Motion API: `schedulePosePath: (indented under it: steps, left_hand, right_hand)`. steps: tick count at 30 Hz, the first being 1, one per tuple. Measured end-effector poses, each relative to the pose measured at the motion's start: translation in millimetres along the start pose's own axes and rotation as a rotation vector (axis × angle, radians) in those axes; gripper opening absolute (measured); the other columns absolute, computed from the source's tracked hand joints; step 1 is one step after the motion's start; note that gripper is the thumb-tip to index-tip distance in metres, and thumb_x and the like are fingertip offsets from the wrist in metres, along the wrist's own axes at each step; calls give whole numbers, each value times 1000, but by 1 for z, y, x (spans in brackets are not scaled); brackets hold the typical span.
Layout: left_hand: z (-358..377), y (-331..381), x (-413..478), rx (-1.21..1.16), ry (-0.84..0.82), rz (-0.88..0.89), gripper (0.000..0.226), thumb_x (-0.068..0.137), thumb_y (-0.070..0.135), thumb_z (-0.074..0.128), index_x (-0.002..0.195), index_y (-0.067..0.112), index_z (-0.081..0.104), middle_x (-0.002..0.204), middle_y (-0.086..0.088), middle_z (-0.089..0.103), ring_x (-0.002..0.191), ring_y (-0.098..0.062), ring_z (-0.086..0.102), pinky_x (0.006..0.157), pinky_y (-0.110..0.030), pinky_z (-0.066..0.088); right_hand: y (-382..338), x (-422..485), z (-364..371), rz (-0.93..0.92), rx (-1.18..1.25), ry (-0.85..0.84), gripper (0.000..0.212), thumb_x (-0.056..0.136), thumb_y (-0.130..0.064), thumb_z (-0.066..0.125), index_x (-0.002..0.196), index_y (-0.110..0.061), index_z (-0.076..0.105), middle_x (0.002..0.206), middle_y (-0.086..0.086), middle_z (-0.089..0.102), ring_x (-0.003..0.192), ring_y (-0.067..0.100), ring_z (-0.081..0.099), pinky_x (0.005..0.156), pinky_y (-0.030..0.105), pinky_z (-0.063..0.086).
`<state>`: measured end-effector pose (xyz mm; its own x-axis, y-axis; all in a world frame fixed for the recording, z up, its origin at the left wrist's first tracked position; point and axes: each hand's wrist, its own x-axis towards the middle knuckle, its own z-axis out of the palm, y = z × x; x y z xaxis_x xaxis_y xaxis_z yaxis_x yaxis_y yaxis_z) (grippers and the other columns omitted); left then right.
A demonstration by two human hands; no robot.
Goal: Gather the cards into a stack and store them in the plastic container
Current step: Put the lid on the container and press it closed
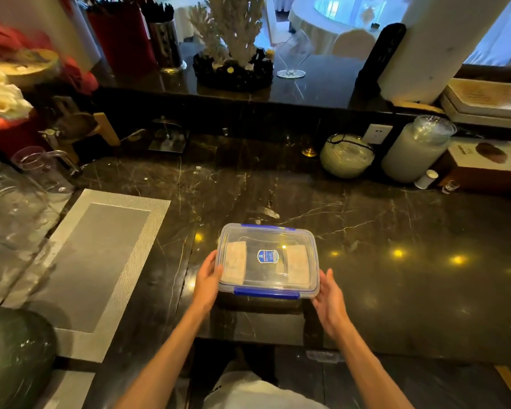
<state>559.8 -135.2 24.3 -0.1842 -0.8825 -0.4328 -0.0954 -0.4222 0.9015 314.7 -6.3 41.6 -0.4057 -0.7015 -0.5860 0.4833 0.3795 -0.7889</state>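
Note:
A clear plastic container (268, 278) with a lid and blue clips rests on the dark marble counter near its front edge. Through the lid I see two pale stacks of cards inside: one at the left (234, 262), one at the right (298, 264). A blue sticker sits on the lid's middle. My left hand (208, 280) presses flat against the container's left side. My right hand (329, 301) is at its right front corner, fingers extended, touching or nearly touching the wall.
A silver woven placemat (95, 267) lies left of the container. Clear glass jugs (18, 202) crowd the far left. At the back right stand a round glass jar (347, 156), a tall lidded jar (416, 149) and a box (487, 163).

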Motion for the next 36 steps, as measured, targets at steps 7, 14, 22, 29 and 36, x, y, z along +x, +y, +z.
schedulePosePath:
  steps: [7, 14, 22, 29, 36]
  left_hand:
    - [-15, 23, 22, 102, -56, 14, 45, 100, 12, 47, 143, 21, 39, 143, -11, 50, 128, -25, 53, 99, -48, 51]
    - [-8, 32, 17, 440, -89, 164, 59, 103, 28, 41, 154, 34, 12, 165, 7, 3, 151, -15, 4, 122, -49, 14]
    - [18, 16, 12, 1221, -236, 397, 62, 98, 54, 16, 150, 39, -16, 159, -2, -30, 142, -22, -38, 117, -47, -22]
    - [15, 6, 27, 1363, -243, 425, 73, 96, 63, 23, 155, 30, -3, 164, -9, -13, 150, -33, -12, 118, -50, -10]
    - [26, 29, 75, 1393, -252, 415, 77, 93, 67, 26, 155, 30, -1, 164, -8, -12, 151, -33, -10, 117, -52, -5]
  right_hand:
    - [-4, 16, 22, 5, -49, 40, 38, 105, -41, 28, 112, -32, 64, 125, 0, 67, 118, 19, 61, 106, 41, 45]
    - [-12, 11, 32, -93, -550, 54, 64, 99, -51, 34, 156, -36, 7, 166, -11, 2, 153, 12, 1, 124, 42, 7]
    - [4, 16, 54, -353, -1495, 25, 70, 99, -56, 23, 150, -38, -21, 160, -9, -30, 147, 17, -32, 122, 39, -10]
    - [7, 26, 55, -374, -1518, 57, 71, 94, -64, 14, 154, -38, -13, 163, -10, -23, 149, 14, -28, 122, 40, -6]
    - [-22, 72, 63, -412, -1484, 60, 68, 96, -62, 21, 155, -39, -7, 165, -11, -15, 151, 14, -21, 123, 40, 0]
